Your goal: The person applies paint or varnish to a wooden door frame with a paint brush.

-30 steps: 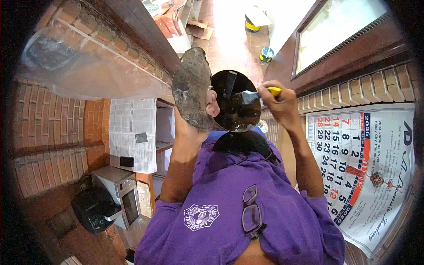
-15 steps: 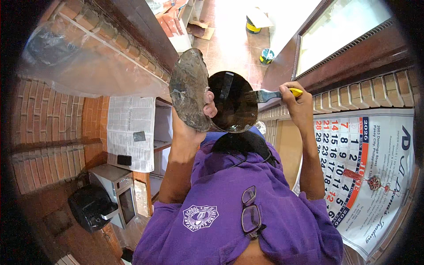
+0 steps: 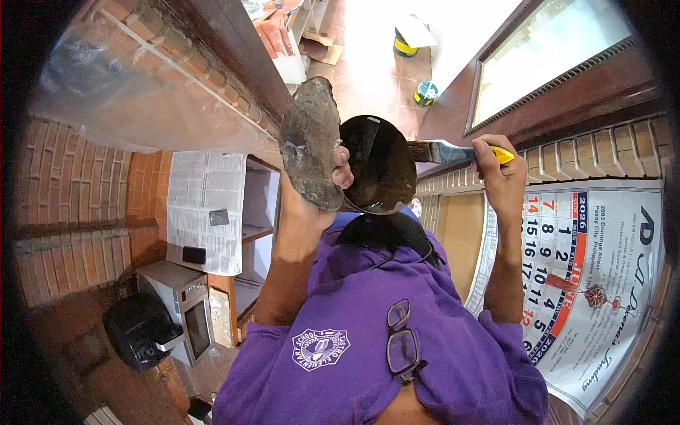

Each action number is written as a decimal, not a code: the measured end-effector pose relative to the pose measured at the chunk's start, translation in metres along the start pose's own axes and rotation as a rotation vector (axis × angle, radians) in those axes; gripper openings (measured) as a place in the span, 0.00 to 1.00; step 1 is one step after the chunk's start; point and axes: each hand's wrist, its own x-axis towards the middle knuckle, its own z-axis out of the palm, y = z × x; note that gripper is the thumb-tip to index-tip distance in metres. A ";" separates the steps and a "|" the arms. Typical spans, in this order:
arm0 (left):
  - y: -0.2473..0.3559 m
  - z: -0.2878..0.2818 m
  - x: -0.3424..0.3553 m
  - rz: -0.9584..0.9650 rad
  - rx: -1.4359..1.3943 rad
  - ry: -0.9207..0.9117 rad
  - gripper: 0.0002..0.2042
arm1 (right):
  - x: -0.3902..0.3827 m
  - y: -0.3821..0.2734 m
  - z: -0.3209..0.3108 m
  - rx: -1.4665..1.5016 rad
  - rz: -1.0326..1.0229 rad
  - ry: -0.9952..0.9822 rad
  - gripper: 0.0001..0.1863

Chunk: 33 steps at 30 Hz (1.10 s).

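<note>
My left hand (image 3: 341,168) grips a round dark container (image 3: 379,173) and a grey, crusted lid-like disc (image 3: 306,131), upright on its left. The dark glossy interior of the container faces me. My right hand (image 3: 501,173) is closed on a paintbrush (image 3: 453,152) with a yellow handle, its bristles at the container's right rim. A black mesh item (image 3: 375,237) lies just below the container, against my purple shirt, where eyeglasses (image 3: 402,347) hang.
Buckets (image 3: 405,42) stand on the tiled floor ahead. Dark wooden frames and brick ledges flank me. At left are a newspaper-covered shelf (image 3: 195,198), a phone (image 3: 195,255), a steel oven (image 3: 180,283) and a black appliance (image 3: 134,329). A calendar (image 3: 602,212) lies at right.
My right hand with the brush has moved rightward, from over the container's dark inside out to its right rim. The left hand and container have shifted only slightly.
</note>
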 end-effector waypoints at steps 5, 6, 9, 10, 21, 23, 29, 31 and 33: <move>-0.001 -0.003 0.000 -0.010 -0.009 -0.008 0.11 | -0.003 0.003 0.017 0.019 -0.002 -0.071 0.08; 0.000 -0.004 0.000 -0.014 -0.014 -0.006 0.11 | -0.003 0.007 0.018 0.018 -0.004 -0.073 0.08; 0.003 0.000 0.000 0.018 0.015 0.023 0.10 | -0.001 0.021 0.016 -0.076 0.058 -0.050 0.08; 0.003 0.001 0.001 0.018 0.013 0.023 0.10 | 0.000 0.025 0.011 -0.078 0.058 -0.052 0.08; 0.005 0.001 0.004 0.083 0.037 0.074 0.13 | 0.009 0.016 0.007 -0.043 0.110 0.011 0.06; 0.002 -0.007 0.012 0.064 0.026 0.137 0.13 | 0.011 0.040 0.008 -0.093 -0.024 -0.015 0.08; 0.005 -0.022 0.009 0.047 -0.044 0.196 0.12 | 0.030 0.015 -0.026 0.554 0.057 0.218 0.08; 0.006 -0.026 0.012 -0.006 -0.136 0.217 0.11 | 0.040 -0.011 -0.028 0.931 0.049 0.214 0.10; 0.009 -0.023 0.015 -0.001 -0.154 0.207 0.11 | 0.047 -0.049 -0.029 1.093 -0.026 0.254 0.11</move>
